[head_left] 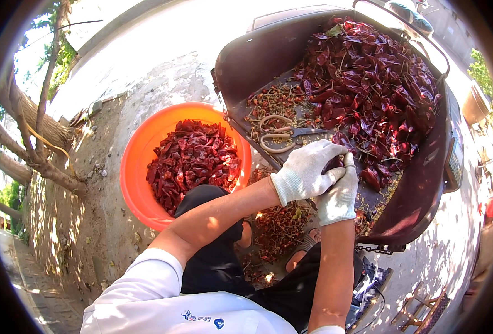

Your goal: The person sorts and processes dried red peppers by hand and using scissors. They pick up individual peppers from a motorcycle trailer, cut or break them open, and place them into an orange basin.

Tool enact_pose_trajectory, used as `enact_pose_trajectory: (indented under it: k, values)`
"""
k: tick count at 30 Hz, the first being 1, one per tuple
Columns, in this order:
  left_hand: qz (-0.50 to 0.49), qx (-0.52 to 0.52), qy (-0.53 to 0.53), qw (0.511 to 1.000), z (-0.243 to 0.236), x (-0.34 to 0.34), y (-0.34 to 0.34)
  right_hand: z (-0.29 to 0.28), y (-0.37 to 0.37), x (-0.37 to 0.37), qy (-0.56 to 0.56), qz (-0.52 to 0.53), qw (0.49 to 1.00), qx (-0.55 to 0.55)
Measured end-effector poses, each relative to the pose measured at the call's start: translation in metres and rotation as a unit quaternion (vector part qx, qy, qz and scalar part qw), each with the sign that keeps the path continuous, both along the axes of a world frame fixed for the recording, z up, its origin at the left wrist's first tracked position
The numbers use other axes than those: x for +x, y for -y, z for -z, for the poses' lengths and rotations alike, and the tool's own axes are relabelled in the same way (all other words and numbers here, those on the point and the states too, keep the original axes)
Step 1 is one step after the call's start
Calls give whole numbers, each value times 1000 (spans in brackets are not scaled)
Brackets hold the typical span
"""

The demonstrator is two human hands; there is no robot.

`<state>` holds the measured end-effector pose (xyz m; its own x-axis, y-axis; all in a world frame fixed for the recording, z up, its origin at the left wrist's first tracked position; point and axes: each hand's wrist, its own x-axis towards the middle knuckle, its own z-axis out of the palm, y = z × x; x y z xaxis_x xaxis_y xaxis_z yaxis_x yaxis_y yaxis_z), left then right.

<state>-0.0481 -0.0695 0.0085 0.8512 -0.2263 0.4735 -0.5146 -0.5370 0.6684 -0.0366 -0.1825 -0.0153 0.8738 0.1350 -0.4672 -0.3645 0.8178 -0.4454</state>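
Note:
My left hand (pixel 306 170) and my right hand (pixel 338 195), both in white knitted gloves, meet over the near edge of a dark brown cart bed (pixel 257 55). Their fingers are closed together around a dark red dried chili (pixel 334 162), mostly covered by the gloves. Just beyond the left hand, scissors (pixel 292 132) with beige handles lie on the bed floor, blades toward the right. A large heap of dried red chilies (pixel 363 83) fills the far and right side of the bed. Stems and seeds (pixel 282 103) are scattered to the left of it.
An orange basin (pixel 132 170) with red chili pieces (pixel 193 161) stands left of the cart, beside my knee. Stems and scraps (pixel 280 225) cover the ground between my feet. A chain (pixel 377 249) hangs at the cart's near corner. Tree trunks (pixel 51 125) rise at the left.

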Motion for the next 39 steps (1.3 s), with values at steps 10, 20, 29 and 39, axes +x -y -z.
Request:
enact_pose_trajectory:
  k: [10, 20, 29, 39]
  values:
    - [-3, 3, -16, 1000, -3, -2, 0, 7, 1, 1, 18, -1, 1000, -17]
    - [5, -4, 0, 1000, 0, -1, -1, -2, 0, -2, 6, -3, 1000, 0]
    - [9, -7, -6, 1000, -1, -2, -2, -5, -1, -3, 0, 8, 1000, -4]
    - [9, -2, -14, 1000, -2, -2, -1, -12, 1, -8, 3, -13, 1000, -19]
